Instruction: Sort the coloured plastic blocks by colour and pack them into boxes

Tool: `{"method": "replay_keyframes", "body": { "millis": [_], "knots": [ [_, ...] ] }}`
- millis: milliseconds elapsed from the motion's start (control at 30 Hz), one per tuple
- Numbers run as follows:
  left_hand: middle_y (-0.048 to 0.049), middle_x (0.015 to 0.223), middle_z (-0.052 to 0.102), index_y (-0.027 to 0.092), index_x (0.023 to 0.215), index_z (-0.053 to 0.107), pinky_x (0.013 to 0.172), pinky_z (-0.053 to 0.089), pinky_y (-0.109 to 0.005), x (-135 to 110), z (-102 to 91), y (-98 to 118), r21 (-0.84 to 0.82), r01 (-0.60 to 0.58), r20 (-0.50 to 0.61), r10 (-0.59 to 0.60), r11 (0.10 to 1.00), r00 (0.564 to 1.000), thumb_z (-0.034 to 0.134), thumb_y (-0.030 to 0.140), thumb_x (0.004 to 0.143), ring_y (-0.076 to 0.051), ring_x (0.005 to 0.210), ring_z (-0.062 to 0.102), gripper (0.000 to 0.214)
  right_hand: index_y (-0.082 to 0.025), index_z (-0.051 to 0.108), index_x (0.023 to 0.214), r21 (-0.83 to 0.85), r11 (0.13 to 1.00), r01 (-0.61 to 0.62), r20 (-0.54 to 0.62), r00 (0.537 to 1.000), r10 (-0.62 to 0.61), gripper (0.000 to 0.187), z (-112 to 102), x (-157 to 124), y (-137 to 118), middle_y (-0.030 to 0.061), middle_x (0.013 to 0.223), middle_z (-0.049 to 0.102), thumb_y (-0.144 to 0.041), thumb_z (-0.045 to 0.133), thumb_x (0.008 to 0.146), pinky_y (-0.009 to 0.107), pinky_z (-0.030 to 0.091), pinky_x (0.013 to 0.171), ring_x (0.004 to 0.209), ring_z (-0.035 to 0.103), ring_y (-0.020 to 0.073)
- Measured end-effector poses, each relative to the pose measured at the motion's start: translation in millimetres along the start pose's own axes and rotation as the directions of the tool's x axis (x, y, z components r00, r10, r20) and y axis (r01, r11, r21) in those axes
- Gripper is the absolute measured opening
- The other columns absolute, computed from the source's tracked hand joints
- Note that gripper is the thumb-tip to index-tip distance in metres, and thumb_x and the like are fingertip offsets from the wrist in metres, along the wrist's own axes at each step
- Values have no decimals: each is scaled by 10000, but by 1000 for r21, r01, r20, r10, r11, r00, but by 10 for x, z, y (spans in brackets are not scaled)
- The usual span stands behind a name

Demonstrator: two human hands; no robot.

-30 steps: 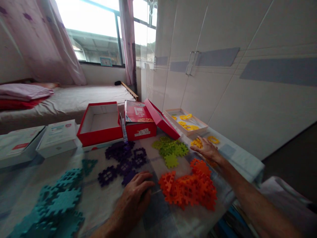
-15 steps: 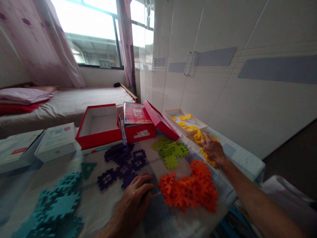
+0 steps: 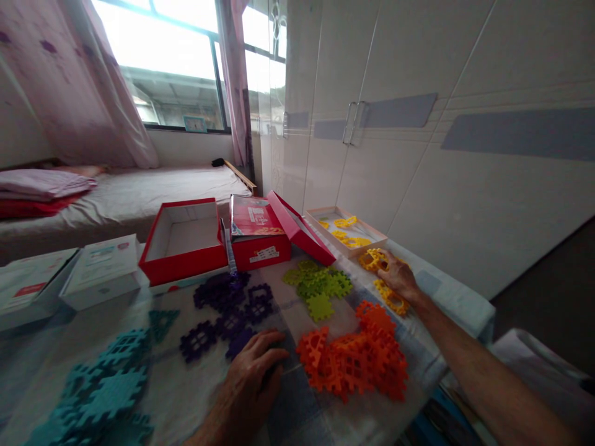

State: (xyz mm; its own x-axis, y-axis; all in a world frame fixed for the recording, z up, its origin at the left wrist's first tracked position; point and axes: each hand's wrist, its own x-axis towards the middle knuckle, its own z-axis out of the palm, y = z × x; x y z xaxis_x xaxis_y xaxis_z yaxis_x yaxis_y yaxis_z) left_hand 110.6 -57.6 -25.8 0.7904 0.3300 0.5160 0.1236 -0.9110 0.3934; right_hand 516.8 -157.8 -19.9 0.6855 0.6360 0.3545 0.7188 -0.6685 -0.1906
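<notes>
My right hand (image 3: 398, 277) reaches to the far right of the table. Its fingers are closed on a yellow interlocking building piece (image 3: 370, 259) with a toothed edge. More yellow pieces (image 3: 391, 298) lie just below that hand. My left hand (image 3: 256, 370) rests on the cloth with fingers loosely bent and nothing seen in them. Close to its fingertips are dark purple pieces (image 3: 231, 321). Right of it lies a heap of orange pieces (image 3: 353, 362). Lime green pieces (image 3: 320, 285) are piled between the purple and the yellow ones.
A shallow tray box (image 3: 374, 243) with some yellow pieces stands at the back right. Red boxes (image 3: 186, 263) and a leaning red lid (image 3: 302, 232) line the back. White boxes (image 3: 100, 272) stand at left, teal pieces (image 3: 109, 396) nearer me. A wardrobe (image 3: 409, 173) rises behind.
My right hand has shifted slightly, and the yellow piece in its fingers now appears flatter and more to the left. The left hand stays in place. The camera view has moved a little.
</notes>
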Motion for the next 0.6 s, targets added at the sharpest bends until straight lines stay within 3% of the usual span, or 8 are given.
{"method": "replay_keyframes", "body": {
  "millis": [200, 433, 600],
  "knots": [
    [-66, 1066, 676, 210, 896, 672, 839, 553, -297, 15, 9, -1, -1, -12, -36, 12, 1000, 999, 482, 84, 790, -186, 1024, 628, 252, -194, 484, 1261, 165, 983, -75, -37, 996, 82, 531, -111, -151, 27, 70, 1004, 690, -292, 553, 744, 309, 504, 775, 869, 663, 216],
    [-53, 1091, 669, 224, 905, 671, 864, 544, -300, 3, 16, 4, -13, 21, -28, -21, 1000, 999, 479, 86, 788, -186, 1047, 617, 263, -204, 510, 1210, 157, 977, -141, -66, 986, 153, 541, -389, -276, 173, 65, 916, 697, -331, 596, 691, 307, 499, 704, 769, 666, 222],
    [-57, 1090, 666, 220, 912, 671, 859, 543, -301, 2, 18, 6, -26, 14, -12, -14, 1000, 1000, 489, 92, 792, -185, 1033, 619, 253, -193, 519, 1177, 247, 957, -153, -145, 971, 192, 536, -509, -69, 172, 59, 877, 691, -350, 622, 676, 325, 496, 728, 758, 657, 216]
  ]
}}
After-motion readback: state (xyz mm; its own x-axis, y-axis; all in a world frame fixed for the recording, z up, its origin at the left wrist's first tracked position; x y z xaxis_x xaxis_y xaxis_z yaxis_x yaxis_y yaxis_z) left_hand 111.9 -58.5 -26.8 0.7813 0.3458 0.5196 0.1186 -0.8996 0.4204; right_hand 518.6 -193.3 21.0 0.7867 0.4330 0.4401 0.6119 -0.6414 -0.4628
